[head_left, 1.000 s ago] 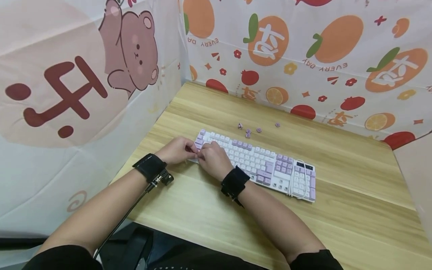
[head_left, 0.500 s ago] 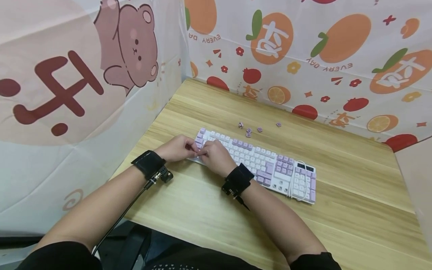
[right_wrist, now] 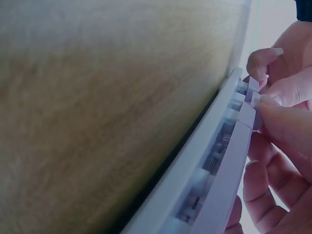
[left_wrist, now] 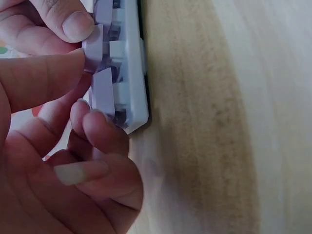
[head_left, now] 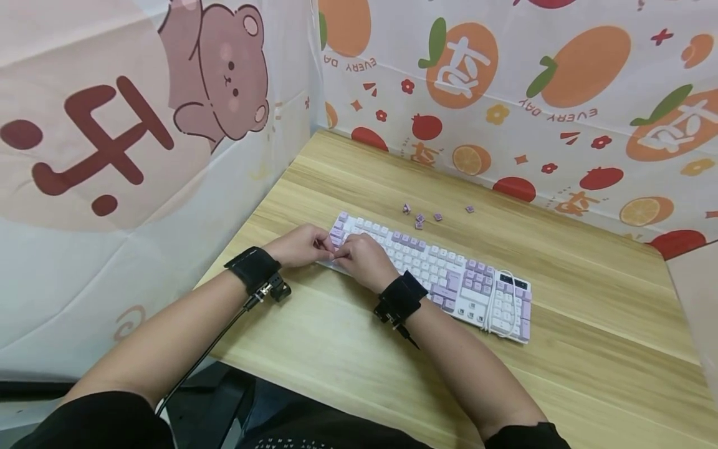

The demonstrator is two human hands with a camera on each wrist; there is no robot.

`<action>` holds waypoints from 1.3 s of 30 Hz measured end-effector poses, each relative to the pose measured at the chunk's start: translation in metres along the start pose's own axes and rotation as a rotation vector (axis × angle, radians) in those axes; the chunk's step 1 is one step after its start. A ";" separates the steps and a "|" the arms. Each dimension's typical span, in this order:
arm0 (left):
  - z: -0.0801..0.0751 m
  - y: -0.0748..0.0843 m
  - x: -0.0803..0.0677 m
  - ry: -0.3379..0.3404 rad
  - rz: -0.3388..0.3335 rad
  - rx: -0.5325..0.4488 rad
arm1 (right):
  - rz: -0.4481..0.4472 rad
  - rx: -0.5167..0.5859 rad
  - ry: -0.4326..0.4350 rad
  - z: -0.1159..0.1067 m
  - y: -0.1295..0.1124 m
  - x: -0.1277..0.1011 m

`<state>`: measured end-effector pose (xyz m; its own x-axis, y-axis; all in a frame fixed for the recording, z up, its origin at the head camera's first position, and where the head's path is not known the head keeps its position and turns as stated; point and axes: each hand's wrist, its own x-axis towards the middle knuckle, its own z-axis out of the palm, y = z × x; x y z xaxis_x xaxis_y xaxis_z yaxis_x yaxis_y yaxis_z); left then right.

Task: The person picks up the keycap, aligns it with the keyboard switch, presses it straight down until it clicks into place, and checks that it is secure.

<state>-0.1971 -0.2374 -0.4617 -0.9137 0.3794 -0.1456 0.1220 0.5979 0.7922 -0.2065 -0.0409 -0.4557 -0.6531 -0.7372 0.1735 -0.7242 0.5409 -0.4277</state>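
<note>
At the left end of the white-and-lilac plastic keyboard (head_left: 432,271), the left hand (head_left: 297,245) and right hand (head_left: 361,260) meet, fingers curled, both pinching one small lilac keycap (left_wrist: 92,48) in the bottom-left corner rows. Five loose lilac keycaps (head_left: 419,218) lie beyond the keyboard's far edge on the light wooden table (head_left: 589,299).

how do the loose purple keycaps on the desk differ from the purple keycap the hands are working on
The loose purple keycaps lie scattered on the bare wooden desk behind the keyboard; the pinched keycap sits at the keyboard's left end. The loose ones are untouched, while the left hand and right hand both pinch the other. The loose ones lie tipped at odd angles; the pinched one lines up with its neighbours. All are pale purple.
</note>
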 end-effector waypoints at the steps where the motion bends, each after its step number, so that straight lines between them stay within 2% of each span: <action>1: 0.000 0.000 0.000 -0.003 -0.003 0.004 | 0.001 -0.011 0.001 0.001 0.000 0.000; 9: 0.002 0.001 0.001 -0.009 -0.047 -0.026 | -0.042 -0.140 0.042 0.005 -0.001 -0.003; 19: 0.004 -0.003 0.001 0.016 -0.026 -0.035 | -0.121 -0.323 0.037 0.004 -0.005 -0.006; 23: 0.005 -0.003 -0.002 0.005 -0.037 -0.071 | -0.154 -0.349 0.084 0.007 -0.004 -0.007; 27: 0.005 -0.004 -0.002 0.007 -0.041 -0.083 | -0.150 -0.337 0.120 0.008 -0.004 -0.007; 32: 0.003 -0.006 -0.002 0.010 -0.074 -0.082 | -0.137 -0.341 0.101 0.007 -0.005 -0.007; 39: 0.004 0.000 0.000 0.061 -0.145 -0.057 | -0.145 -0.439 0.050 0.003 -0.008 -0.011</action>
<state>-0.1951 -0.2344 -0.4644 -0.9420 0.2477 -0.2263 -0.0337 0.6013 0.7983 -0.1927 -0.0382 -0.4565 -0.5404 -0.8033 0.2506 -0.8269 0.5621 0.0186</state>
